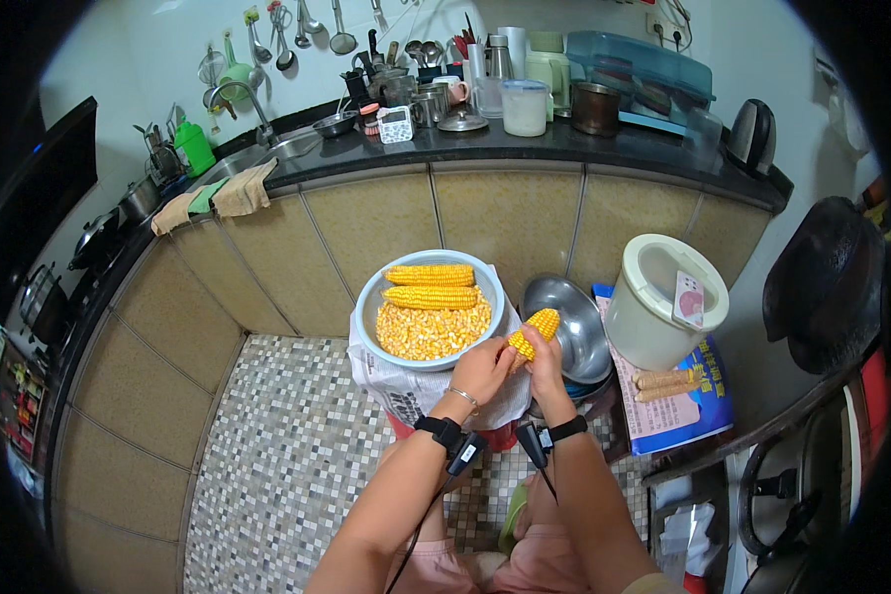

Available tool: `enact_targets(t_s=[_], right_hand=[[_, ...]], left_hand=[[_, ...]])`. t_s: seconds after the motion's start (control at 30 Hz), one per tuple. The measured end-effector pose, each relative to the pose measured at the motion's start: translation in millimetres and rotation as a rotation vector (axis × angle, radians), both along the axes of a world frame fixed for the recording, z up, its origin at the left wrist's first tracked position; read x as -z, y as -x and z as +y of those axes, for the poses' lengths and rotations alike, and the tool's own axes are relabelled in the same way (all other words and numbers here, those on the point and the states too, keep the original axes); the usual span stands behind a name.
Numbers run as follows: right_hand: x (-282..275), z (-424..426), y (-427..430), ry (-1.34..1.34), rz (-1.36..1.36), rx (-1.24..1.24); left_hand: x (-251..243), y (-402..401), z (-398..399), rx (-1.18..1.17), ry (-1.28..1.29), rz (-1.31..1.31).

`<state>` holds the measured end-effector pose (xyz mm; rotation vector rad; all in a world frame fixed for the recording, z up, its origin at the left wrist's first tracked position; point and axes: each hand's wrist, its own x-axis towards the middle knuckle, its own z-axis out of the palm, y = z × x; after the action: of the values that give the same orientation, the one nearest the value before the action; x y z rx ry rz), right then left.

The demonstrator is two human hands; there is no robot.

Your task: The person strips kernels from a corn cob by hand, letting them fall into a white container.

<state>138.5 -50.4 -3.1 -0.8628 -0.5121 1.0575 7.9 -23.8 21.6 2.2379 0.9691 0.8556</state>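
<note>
Between my two hands is a partly stripped ear of corn [538, 330], its yellow kernels upward and a bare patch of cob near my fingers. My right hand [546, 364] grips the ear from the right. At the ear's lower left, the fingers of my left hand [486, 367] press against it. Just left of my hands stands a light blue basin [367, 334]. Loose corn kernels [431, 327] cover its bottom, and two whole ears of corn [431, 286] lie across them at the back. Newspaper [371, 375] is spread under the basin.
A steel bowl [583, 334] leans close behind my right hand. Farther right, a lidded cream bucket [631, 312] and stripped cobs [664, 386] rest on a blue printed sheet [713, 423]. A black counter [386, 156] with kitchenware runs along the back. Cables hang from both wrist straps.
</note>
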Motion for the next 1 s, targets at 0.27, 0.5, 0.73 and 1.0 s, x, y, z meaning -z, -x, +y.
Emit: enact_targets(t_s=[0.27,0.5,0.73,1.0], right_hand=[[17.1,11.8,0.9,-0.037,-0.051,0.020],[16.1,10.7,1.1,-0.052,-0.065,0.019],[11.5,8.0,0.8,-0.070,-0.073,0.013],[5.8,5.3,3.1,-0.050,-0.044,0.008]], left_hand=[[1.3,-0.1,0.0,-0.050,-0.004,-0.002],[4.6,-3.0,0.1,-0.091,-0.090,0.013],[11.7,-0.9,5.7,0.017,0.150,-0.102],[9.7,-6.0,2.4,-0.013,0.157,-0.036]])
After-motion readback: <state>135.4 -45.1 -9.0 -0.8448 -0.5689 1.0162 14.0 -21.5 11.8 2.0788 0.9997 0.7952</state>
